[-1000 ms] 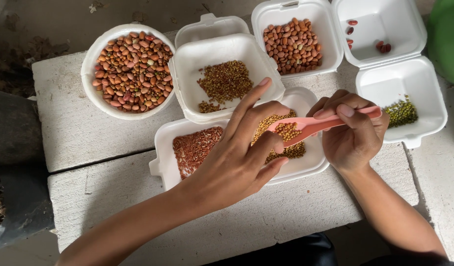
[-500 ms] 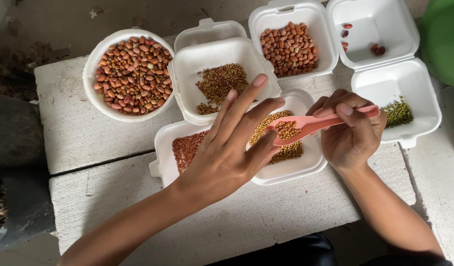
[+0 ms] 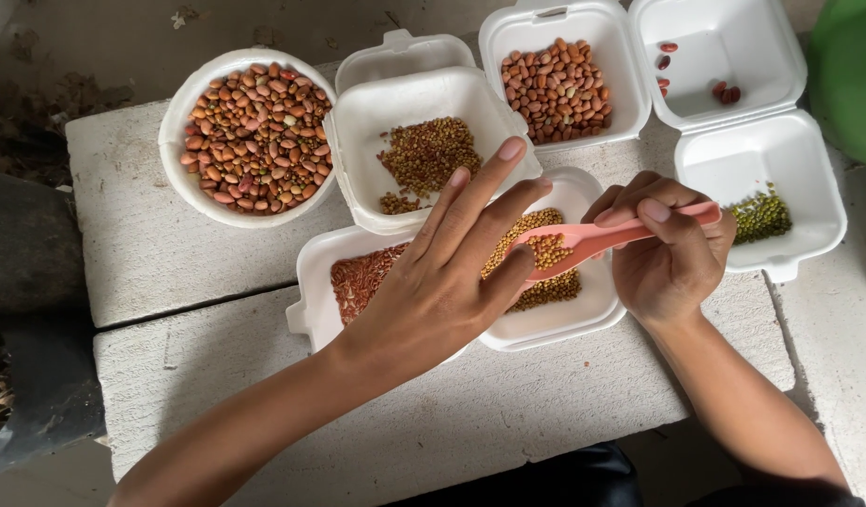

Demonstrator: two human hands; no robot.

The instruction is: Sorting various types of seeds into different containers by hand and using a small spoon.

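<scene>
**Right now: pink spoon held over a tray of small seeds**

Firmly clenched, the right hand [image 3: 672,258] has its grip around the handle of a pink spoon [image 3: 597,237], thumb and forefinger pinching it near the far end. The spoon lies nearly level, its bowl pointing toward the left hand [image 3: 442,282] and hovering over the tan seeds [image 3: 545,272] in the right half of a white foam tray [image 3: 583,324]. The left hand's grip is released: the fingers are spread and stretched out, nothing between them, with the thumb tip just beside the bowl of the spoon; whether it touches I cannot tell. That hand covers the middle of the tray, and reddish-brown grain [image 3: 358,279] shows in the tray's left half.

Behind the tray stands a square foam box [image 3: 358,122] with a small scatter of brownish seeds [image 3: 423,160]. To its left sits a round white bowl [image 3: 184,178] heaped with mottled red and tan beans [image 3: 254,136]. To the right, another foam box [image 3: 494,38] holds plain pinkish-brown beans [image 3: 557,89]. Farther right, an opened hinged box [image 3: 808,197] has a small heap of green seeds [image 3: 759,214] in its near half and a few dark red beans [image 3: 724,91] in its far half. All of it rests on a rough, pale concrete surface [image 3: 160,253]. A green object [image 3: 850,75] shows at the right edge.
</scene>
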